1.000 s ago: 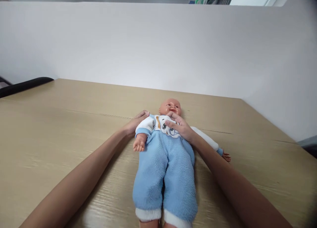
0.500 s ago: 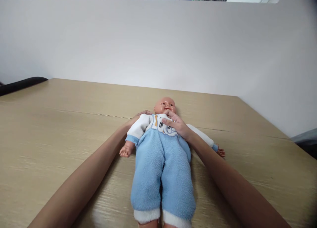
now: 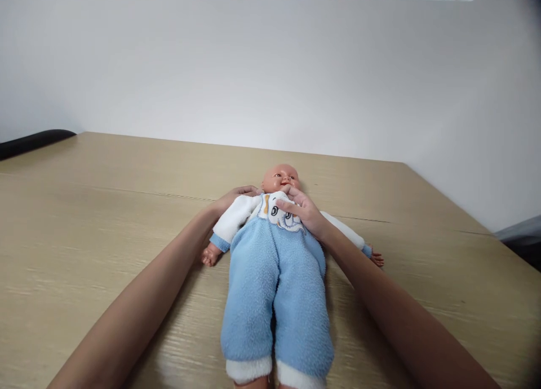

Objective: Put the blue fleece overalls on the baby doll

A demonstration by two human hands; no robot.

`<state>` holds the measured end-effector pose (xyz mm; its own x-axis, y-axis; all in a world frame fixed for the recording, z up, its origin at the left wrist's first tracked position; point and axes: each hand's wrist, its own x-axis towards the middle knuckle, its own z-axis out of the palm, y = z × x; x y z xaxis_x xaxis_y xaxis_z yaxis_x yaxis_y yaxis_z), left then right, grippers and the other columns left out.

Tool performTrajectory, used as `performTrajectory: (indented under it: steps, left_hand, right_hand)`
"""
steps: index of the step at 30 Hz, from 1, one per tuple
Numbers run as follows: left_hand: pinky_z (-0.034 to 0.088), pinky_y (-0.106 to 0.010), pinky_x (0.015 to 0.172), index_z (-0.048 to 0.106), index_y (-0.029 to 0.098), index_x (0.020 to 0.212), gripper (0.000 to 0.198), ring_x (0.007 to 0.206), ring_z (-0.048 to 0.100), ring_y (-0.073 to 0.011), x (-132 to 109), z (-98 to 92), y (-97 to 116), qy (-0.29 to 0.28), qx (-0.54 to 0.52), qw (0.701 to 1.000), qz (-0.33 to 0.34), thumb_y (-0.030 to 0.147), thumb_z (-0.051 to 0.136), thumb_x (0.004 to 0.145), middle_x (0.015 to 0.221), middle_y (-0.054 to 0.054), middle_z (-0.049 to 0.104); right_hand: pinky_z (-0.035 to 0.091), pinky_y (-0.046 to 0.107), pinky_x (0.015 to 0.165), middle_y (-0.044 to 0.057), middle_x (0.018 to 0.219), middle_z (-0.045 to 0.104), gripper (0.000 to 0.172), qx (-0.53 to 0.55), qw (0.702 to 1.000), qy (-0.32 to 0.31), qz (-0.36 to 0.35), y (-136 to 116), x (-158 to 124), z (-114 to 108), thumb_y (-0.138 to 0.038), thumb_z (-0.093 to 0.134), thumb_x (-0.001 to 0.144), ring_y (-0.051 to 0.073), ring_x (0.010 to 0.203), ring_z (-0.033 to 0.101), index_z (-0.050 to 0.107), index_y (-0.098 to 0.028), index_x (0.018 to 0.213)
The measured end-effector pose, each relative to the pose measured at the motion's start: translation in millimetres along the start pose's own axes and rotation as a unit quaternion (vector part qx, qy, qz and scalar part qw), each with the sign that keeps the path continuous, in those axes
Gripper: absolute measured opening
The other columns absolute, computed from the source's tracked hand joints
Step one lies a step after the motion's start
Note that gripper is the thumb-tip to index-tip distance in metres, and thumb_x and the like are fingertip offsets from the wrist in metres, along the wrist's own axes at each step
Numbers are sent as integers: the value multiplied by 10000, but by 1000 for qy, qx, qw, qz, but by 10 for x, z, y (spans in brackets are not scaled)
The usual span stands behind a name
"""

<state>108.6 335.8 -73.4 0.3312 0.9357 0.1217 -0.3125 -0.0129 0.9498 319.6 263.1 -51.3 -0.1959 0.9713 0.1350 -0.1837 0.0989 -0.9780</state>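
Observation:
A baby doll (image 3: 276,282) in a fleecy light-blue and white outfit lies on its back, head away from me and legs toward me. My left hand (image 3: 237,197) holds the doll at the shoulder on the left, fingers reaching to the neck; the white sleeve partly covers this hand. My right hand (image 3: 305,213) is closed around the upper chest and collar on the other side, its thumb across the embroidered animal face (image 3: 282,210). Its other fingertips sit just below the doll's chin. Both doll arms are spread outward.
The doll rests on a light wood-grain table (image 3: 105,231) with a seam running across it. A white partition wall (image 3: 236,67) rises behind the far edge. The dark rounded edge of an object (image 3: 38,141) shows at the left.
My left hand has shifted slightly left, and more of it shows above the sleeve. The doll's arm on that side has swung a little outward. My right hand has stayed nearly still.

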Motion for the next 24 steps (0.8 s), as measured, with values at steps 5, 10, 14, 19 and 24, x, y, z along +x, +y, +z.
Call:
performTrajectory:
  steps: [5,10,14,19,24]
  left_hand:
    - [524,-354,695,772,137,873,488,760,676,-247,211,-142,252,-119,112,980,-115,493,998,626,884,-110,759]
    - [442,-292,677,716,171,991,655,823,626,-210,180,-219,548,-137,343,920,-133,769,818,742,936,-55,729]
    - [467,-304,728,720,194,1111,687,945,660,-247,105,-230,710,-201,420,871,-154,813,710,813,1071,-64,765]
    - [510,-337,1022,730,229,1261,620,1259,665,-301,107,-249,714,-248,440,855,-120,692,706,850,1333,-56,772]
    - [498,-351,1083,706,234,1312,530,1297,664,-290,128,-251,697,-285,458,838,-88,597,614,938,1389,-55,757]
  right_hand:
    - [552,248,682,-42,846,732,464,7,1000,6,3,-31,2,33,-480,969,751,138,732,682,609,-236,914]
    - [551,261,721,-30,856,755,487,-19,998,35,53,-228,-40,120,-513,985,707,150,767,695,643,-234,913]
    - [558,312,762,25,957,788,400,-155,982,34,107,-458,-118,128,-564,878,822,213,880,723,689,-237,956]
    - [532,362,820,45,1003,800,312,-405,909,31,90,-613,-182,4,-557,732,944,279,967,728,732,-244,942]
    - [494,347,729,36,889,794,364,-492,857,46,146,-625,-266,-174,-601,639,991,263,850,717,704,-252,909]
